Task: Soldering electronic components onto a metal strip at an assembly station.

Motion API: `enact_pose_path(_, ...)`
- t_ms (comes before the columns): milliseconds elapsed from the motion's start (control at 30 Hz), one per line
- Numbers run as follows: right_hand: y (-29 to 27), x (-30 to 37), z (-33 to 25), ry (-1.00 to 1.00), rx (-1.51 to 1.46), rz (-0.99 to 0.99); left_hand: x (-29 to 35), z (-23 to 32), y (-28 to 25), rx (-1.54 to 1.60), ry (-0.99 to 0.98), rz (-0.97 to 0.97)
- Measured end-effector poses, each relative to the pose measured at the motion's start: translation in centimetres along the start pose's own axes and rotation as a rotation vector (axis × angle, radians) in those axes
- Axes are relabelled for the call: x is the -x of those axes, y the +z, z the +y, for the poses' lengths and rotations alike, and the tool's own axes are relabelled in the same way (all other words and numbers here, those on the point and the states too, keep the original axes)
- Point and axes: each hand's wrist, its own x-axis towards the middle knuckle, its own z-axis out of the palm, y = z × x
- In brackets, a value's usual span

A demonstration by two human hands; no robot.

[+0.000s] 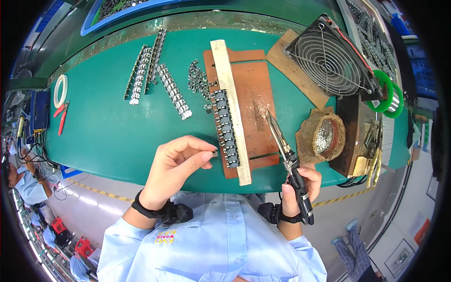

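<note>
Head view: left hand (176, 163) pinches one metal piece (215, 153); right hand (311, 179) grips one soldering iron (292, 164). Room lies leftward along the table edge (117, 176).

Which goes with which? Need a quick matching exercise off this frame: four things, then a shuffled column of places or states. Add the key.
Things
1. fan
2. soldering iron
3. small metal part
4. pliers

Places and states
A. gripped in the right hand
B. red-handled, on the left side of the table, near a white roll of tape
C. black, toward the far right corner of the table
D. pinched in the left hand

Pairs: 1-C, 2-A, 3-D, 4-B
</note>
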Motion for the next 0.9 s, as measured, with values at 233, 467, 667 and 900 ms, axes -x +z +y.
enact_pose_path(233,0.7,0.1,0.8,0.011,0.003,0.051,-0.7,-1.2,-0.4,-0.044,0.014,0.074)
enact_pose_path(467,2.0,0.6,1.0,-0.006,0.02,0.068,-0.4,-1.6,-0.9,-0.637,0.328,0.095)
enact_pose_path(667,2.4,1.4,0.9,-0.016,0.025,0.072,0.3,-2.9,0.0,-0.863,0.529,0.079)
enact_pose_path(900,2.3,2.3,0.4,0.001,-0.01,0.105,1.6,-3.5,0.0,-0.783,0.521,0.084)
